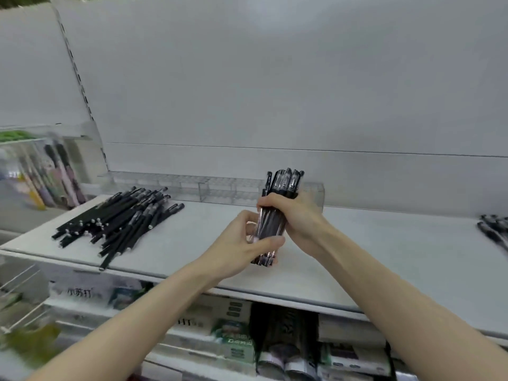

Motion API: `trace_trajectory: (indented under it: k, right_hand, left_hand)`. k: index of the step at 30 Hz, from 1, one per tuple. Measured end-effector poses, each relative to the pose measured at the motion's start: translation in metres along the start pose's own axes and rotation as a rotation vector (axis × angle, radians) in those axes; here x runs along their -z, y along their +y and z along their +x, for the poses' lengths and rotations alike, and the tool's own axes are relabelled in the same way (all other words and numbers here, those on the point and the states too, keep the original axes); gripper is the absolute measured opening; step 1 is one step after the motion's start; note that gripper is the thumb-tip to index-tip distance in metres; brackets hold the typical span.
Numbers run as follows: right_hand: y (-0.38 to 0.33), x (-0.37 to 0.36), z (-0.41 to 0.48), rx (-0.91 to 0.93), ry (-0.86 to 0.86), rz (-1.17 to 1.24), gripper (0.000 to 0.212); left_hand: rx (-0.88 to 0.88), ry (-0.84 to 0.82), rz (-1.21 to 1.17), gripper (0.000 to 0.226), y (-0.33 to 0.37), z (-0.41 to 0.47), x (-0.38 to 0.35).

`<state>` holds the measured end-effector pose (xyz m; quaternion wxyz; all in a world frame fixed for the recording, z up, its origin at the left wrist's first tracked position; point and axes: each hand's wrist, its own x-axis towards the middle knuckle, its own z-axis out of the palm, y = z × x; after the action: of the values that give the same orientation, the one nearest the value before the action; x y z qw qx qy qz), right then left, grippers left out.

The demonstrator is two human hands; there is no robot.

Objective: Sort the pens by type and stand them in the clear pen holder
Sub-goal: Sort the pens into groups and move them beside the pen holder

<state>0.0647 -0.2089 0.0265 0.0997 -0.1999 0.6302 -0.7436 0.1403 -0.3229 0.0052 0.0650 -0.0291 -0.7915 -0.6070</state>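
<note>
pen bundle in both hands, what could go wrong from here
1. The bundle of clear pens is thick; if the left hand or right hand loosens its grip, pens could spill off the shelf.
2. The clear pen holder looks finely divided; pushing in many pens at once might jam or tip it.
3. The black pen pile reaches the front edge and could be knocked off.
</note>
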Motion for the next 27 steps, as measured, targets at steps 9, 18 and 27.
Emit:
trace_trajectory:
  k: [9, 18, 27]
  right_hand:
    - [0.035, -0.045, 0.066, -0.203, -0.017, -0.117, 0.011]
    - [0.048, -0.056, 0.081, -0.143, 0.024, -0.541, 0.043]
    - [0.061, -0.059, 0.081, -0.199, 0.191, -0.944, 0.036]
  left_hand:
    - [-0.053, 0.041, 0.500, 0.034, -0.033, 0.036, 0.067]
    - [-0.118, -0.019, 0.638, 0.047, -0.045, 0.054, 0.098]
    - [-0.127, -0.181, 0.852, 0.067, -0.054, 0.064, 0.123]
